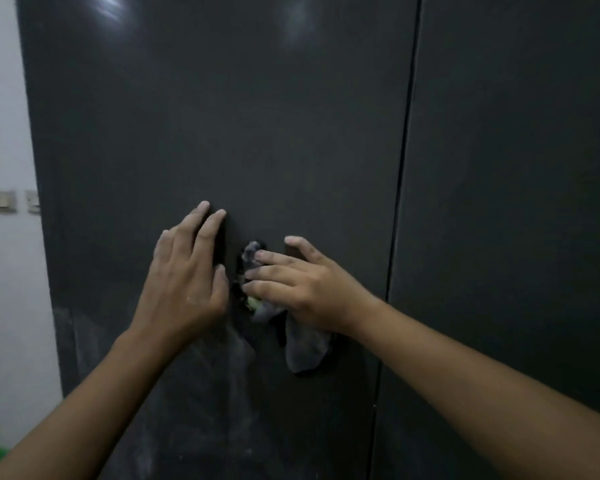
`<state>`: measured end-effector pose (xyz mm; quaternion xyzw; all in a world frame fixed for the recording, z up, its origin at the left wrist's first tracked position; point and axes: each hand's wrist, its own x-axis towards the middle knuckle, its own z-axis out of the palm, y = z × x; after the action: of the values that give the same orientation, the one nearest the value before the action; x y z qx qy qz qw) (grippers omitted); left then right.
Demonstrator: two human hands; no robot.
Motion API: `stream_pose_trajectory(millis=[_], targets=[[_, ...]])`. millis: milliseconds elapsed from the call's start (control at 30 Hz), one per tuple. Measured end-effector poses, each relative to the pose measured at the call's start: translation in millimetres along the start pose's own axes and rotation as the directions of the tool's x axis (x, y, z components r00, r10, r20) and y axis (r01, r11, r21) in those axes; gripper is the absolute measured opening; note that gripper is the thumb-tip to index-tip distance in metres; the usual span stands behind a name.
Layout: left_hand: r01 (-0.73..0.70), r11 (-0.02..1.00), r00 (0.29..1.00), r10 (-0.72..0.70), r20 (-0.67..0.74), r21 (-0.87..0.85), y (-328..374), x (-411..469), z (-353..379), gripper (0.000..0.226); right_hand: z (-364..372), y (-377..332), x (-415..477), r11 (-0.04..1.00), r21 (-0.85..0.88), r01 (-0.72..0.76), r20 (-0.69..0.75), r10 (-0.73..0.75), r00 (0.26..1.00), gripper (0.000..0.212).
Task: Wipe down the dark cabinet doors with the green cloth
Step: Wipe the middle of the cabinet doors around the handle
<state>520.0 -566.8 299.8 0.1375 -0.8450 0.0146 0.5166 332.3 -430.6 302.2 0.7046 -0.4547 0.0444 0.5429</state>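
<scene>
Where the left cabinet door lies nearest, pale dusty streaks are seen, so that part is judged still unwiped. Just above, the green cloth, greyed with dirt, is pressed to the door under the right hand, fingers nearly straight, a tail hanging below. The left hand is laid flat beside it, holding nothing. Farther right, whether the right cabinet door has been wiped cannot be told.
</scene>
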Motion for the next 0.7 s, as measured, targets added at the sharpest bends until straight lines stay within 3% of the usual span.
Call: stream_pose_trajectory(millis=[67, 167, 300, 400, 500, 600, 700], targets=[[0.009, 1.0, 1.0, -0.008, -0.016, 0.027, -12.8, 6.8, -15.8, 0.067, -10.0, 21.9, 4.9, 0.999, -0.028, 0.022, -0.03, -0.023, 0.999, 0.029], [0.067, 0.998, 0.998, -0.066, 0.006, -0.007, -29.9, 11.9, -33.9, 0.067, -33.6, 64.6, 27.0, 0.99, -0.049, -0.134, -0.195, 0.122, 0.973, 0.035], [0.014, 0.999, 0.998, -0.012, 0.053, -0.038, -38.5, 9.9, -37.4, 0.069, -54.6, 99.0, 72.1, 0.898, -0.012, -0.441, -0.337, 0.412, 0.847, 0.047], [0.022, 0.996, 0.999, -0.019, 0.033, -0.089, -39.7, 10.1, -35.4, 0.066, -51.0, 89.9, 95.1, 0.862, 0.031, -0.506, -0.381, 0.478, 0.791, 0.048], [0.064, 0.979, 0.997, -0.073, -0.038, -0.193, -33.4, 11.4, -31.3, 0.063, -44.7, 67.3, 103.5, 0.871, 0.05, -0.488, -0.305, 0.479, 0.823, 0.049], [0.048, 0.958, 0.991, -0.082, -0.106, -0.283, -18.5, 17.1, -28.9, 0.061, -38.4, 36.4, 105.1, 0.9, 0.046, -0.434, -0.081, 0.436, 0.896, 0.067], [-0.014, 0.971, 0.99, -0.021, -0.141, -0.239, -5.0, 23.4, -28.3, 0.059, -27.2, 3.4, 102.7, 0.921, 0.034, -0.388, 0.074, 0.385, 0.92, 0.07]])
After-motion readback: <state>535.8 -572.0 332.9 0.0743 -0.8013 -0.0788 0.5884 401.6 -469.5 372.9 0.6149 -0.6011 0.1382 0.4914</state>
